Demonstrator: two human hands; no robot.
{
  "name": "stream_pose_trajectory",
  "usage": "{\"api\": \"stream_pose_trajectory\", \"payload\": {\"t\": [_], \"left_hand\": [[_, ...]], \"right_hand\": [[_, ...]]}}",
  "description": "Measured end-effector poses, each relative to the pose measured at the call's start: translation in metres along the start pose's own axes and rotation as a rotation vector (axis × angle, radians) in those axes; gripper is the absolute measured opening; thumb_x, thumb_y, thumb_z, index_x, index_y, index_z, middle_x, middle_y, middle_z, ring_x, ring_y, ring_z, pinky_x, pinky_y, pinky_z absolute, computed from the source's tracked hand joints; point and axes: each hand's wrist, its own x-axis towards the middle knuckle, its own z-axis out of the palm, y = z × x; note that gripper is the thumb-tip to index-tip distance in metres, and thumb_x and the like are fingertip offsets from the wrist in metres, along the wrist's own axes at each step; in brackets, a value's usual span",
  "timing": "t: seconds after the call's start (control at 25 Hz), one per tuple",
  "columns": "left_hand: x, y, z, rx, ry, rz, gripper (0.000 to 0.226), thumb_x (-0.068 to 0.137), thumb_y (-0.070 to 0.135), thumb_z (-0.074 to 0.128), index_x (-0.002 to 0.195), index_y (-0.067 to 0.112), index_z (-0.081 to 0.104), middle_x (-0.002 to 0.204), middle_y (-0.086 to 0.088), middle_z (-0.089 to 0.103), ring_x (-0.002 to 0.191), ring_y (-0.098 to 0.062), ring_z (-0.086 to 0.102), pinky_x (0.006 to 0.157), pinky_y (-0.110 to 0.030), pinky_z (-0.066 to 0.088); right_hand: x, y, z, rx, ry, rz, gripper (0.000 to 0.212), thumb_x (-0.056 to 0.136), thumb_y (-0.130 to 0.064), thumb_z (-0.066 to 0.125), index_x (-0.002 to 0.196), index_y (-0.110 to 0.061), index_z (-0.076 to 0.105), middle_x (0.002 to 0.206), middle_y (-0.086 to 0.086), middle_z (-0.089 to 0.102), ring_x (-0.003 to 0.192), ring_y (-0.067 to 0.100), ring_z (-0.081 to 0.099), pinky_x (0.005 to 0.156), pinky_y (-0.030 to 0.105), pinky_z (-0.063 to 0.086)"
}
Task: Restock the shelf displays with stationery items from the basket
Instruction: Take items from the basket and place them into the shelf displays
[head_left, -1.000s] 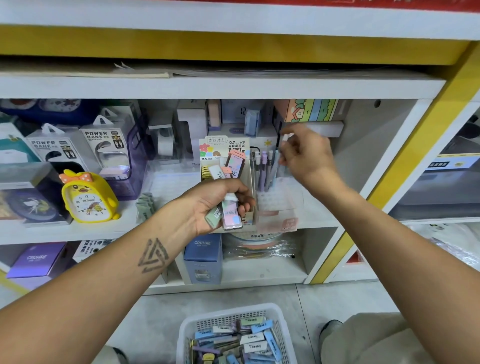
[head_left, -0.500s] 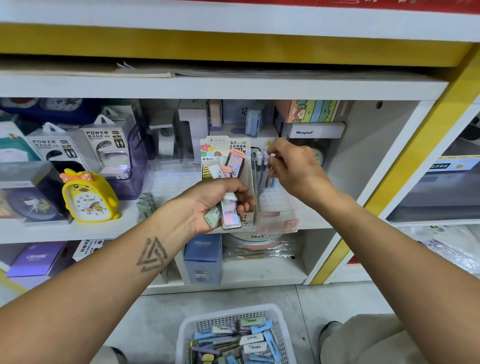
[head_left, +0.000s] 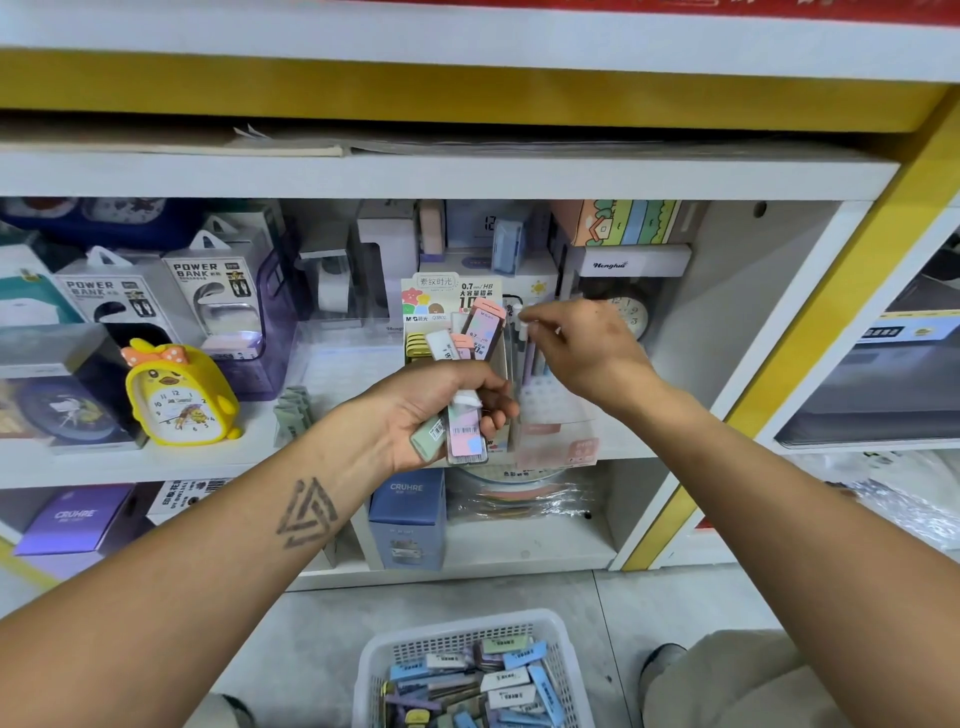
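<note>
My left hand (head_left: 441, 410) grips a bundle of pastel lead-refill cases (head_left: 465, 431) in front of the middle shelf. Behind it stands a card display box (head_left: 449, 306) marked 0.7 HB, with several cases in it. My right hand (head_left: 582, 348) pinches the white top of a pen (head_left: 523, 325) standing in a clear pen holder (head_left: 556, 415) to the right of the display box. On the floor below, a white plastic basket (head_left: 467, 631) holds several more cases in blue, white, green and purple.
A yellow duck alarm clock (head_left: 179, 395) and power bank boxes (head_left: 208, 291) stand at the shelf's left. A round clock (head_left: 631, 314) sits behind my right hand. Blue and purple boxes (head_left: 408, 519) fill the lower shelf. A yellow post (head_left: 810, 338) bounds the bay on the right.
My right hand has come down and left from the shelf's back to the pen tops. My left hand has kept still with the cases.
</note>
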Motion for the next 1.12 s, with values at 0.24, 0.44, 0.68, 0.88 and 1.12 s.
{"api": "stream_pose_trajectory", "payload": {"t": [0.24, 0.44, 0.68, 0.88, 1.12], "left_hand": [[-0.003, -0.001, 0.003, 0.059, -0.057, 0.023, 0.011, 0.092, 0.002, 0.057, 0.103, 0.002, 0.057, 0.070, -0.020, 0.065, 0.052, -0.019, 0.056, 0.041, -0.020, 0.047], [-0.008, 0.001, 0.000, 0.061, -0.079, 0.040, 0.010, 0.093, 0.008, 0.059, 0.102, 0.005, 0.060, 0.073, -0.019, 0.066, 0.053, -0.019, 0.056, 0.042, -0.019, 0.047], [-0.015, 0.008, -0.017, -0.005, -0.056, 0.103, 0.022, 0.095, 0.021, 0.059, 0.109, 0.006, 0.064, 0.083, -0.023, 0.067, 0.053, -0.018, 0.055, 0.040, -0.019, 0.045], [-0.018, 0.011, -0.032, 0.016, 0.056, 0.139, 0.031, 0.097, 0.021, 0.059, 0.121, 0.003, 0.061, 0.098, -0.031, 0.070, 0.051, -0.020, 0.056, 0.040, -0.021, 0.045], [-0.022, 0.024, -0.052, -0.071, 0.260, 0.212, 0.029, 0.102, 0.016, 0.049, 0.125, 0.002, 0.058, 0.099, -0.025, 0.072, 0.043, -0.020, 0.055, 0.039, -0.018, 0.044]], "right_hand": [[-0.003, -0.018, -0.006, 0.832, -0.139, 0.265, 0.025, 0.088, -0.029, 0.077, 0.101, -0.008, 0.070, 0.071, 0.008, 0.074, 0.050, 0.017, 0.062, 0.045, 0.025, 0.044], [-0.002, -0.023, -0.007, 0.978, -0.140, 0.337, 0.019, 0.087, -0.008, 0.077, 0.101, 0.000, 0.068, 0.075, 0.014, 0.075, 0.053, 0.018, 0.061, 0.051, 0.027, 0.047], [0.004, -0.026, -0.009, 0.927, -0.069, 0.304, 0.006, 0.094, -0.001, 0.065, 0.099, -0.003, 0.065, 0.077, 0.013, 0.075, 0.055, 0.018, 0.059, 0.054, 0.028, 0.051], [0.004, -0.033, -0.008, 0.834, -0.077, 0.222, 0.011, 0.092, -0.006, 0.070, 0.102, -0.003, 0.066, 0.077, 0.012, 0.077, 0.055, 0.019, 0.065, 0.055, 0.028, 0.056], [0.015, -0.030, -0.005, 0.676, 0.195, 0.168, 0.008, 0.093, -0.011, 0.069, 0.101, -0.013, 0.070, 0.080, 0.011, 0.073, 0.057, 0.012, 0.067, 0.058, 0.029, 0.059]]}}
